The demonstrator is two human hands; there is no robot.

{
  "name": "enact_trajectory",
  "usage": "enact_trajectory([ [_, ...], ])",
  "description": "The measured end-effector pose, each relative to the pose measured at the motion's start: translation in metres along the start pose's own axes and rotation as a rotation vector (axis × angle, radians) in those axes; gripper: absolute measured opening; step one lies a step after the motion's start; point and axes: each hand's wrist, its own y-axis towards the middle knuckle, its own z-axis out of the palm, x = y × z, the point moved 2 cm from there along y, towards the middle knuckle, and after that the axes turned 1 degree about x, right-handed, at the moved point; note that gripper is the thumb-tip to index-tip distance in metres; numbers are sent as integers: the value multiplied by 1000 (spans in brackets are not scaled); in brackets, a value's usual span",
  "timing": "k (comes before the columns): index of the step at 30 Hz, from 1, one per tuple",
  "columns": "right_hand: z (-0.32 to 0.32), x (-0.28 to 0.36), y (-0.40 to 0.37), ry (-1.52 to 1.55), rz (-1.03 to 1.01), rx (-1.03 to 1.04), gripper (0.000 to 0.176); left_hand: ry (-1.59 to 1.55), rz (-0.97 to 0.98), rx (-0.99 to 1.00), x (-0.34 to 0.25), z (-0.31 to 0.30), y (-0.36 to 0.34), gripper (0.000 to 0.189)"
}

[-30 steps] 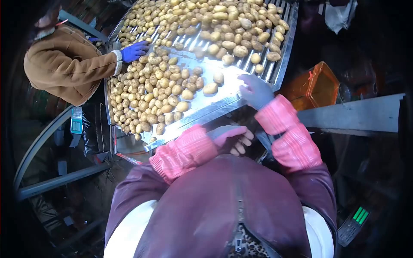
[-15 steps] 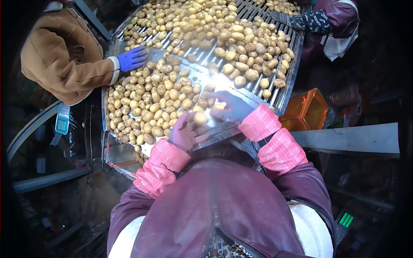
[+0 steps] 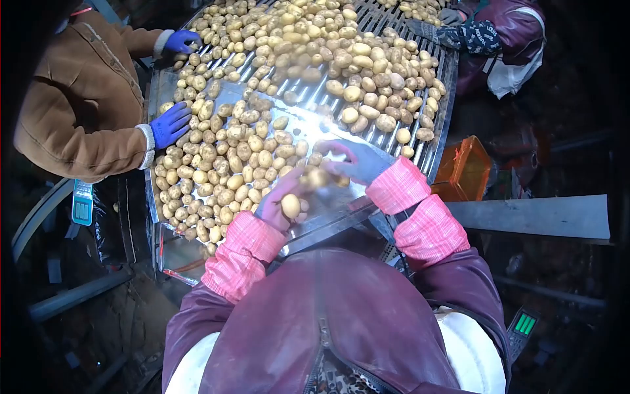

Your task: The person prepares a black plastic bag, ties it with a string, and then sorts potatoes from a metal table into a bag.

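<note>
My left hand (image 3: 275, 198), gloved and smeared by motion, cups a yellow potato (image 3: 290, 205) at the near side of the metal sheet (image 3: 348, 202). Facing it from the right, my gloved right hand (image 3: 357, 161) curves its fingers around a few blurred potatoes (image 3: 319, 178) between the two hands. Left of my hands lies a thick heap of potatoes (image 3: 223, 164), some with brown soil on the skin. Part of the sheet's bright surface shows beneath my right hand.
Beyond the sheet, a bar grate (image 3: 380, 139) carries more potatoes (image 3: 367, 72). A co-worker's blue-gloved hand (image 3: 170, 125) touches the heap at left. Another co-worker's gloved hand (image 3: 423, 31) is at upper right. An orange crate (image 3: 462, 172) and a metal beam (image 3: 531, 217) stand at right.
My left hand now cups a potato, and potatoes show in my right hand's fingers. The co-worker at left has shifted left, with both blue gloves now visible.
</note>
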Motion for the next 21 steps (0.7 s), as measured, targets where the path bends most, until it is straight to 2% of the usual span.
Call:
enact_trajectory([
  [2, -9, -9, 23, -433, -165, -245, 37, -37, -52, 64, 1, -6, 3, 37],
  [5, -21, -34, 62, -877, 5, -315, 36, -92, -75, 85, 8, -14, 4, 40],
  [7, -18, -36, 65, -869, 7, -333, 34, -102, -54, 72, 6, -13, 1, 43],
  [8, -18, -34, 65, -867, 8, -345, 34, -203, -41, 122, 3, -16, 4, 46],
  [10, -7, -16, 50, -798, -131, -315, 38, -413, -36, 224, 2, -28, 8, 52],
  [12, 15, 2, 25, -398, -182, -276, 41, -531, 15, 193, -2, -26, 6, 59],
  [13, 26, 10, 14, -29, -175, -251, 43, -558, 44, 168, -4, -25, 6, 61],
  [14, 24, 30, 7, -287, -335, -142, 44, -578, 82, 220, -7, -15, 2, 63],
  [17, -3, 6, 3, -329, -145, -417, 42, -641, 99, 176, -8, -9, -1, 64],
  [18, -21, -37, 15, -653, -143, -509, 45, -571, 122, 168, -7, -5, -3, 61],
  [20, -49, -75, 14, -934, 196, -692, 46, -543, 102, 369, 0, -26, 9, 57],
  [21, -53, -91, 16, -981, 224, -644, 47, -530, 89, 465, -3, -18, 7, 55],
])
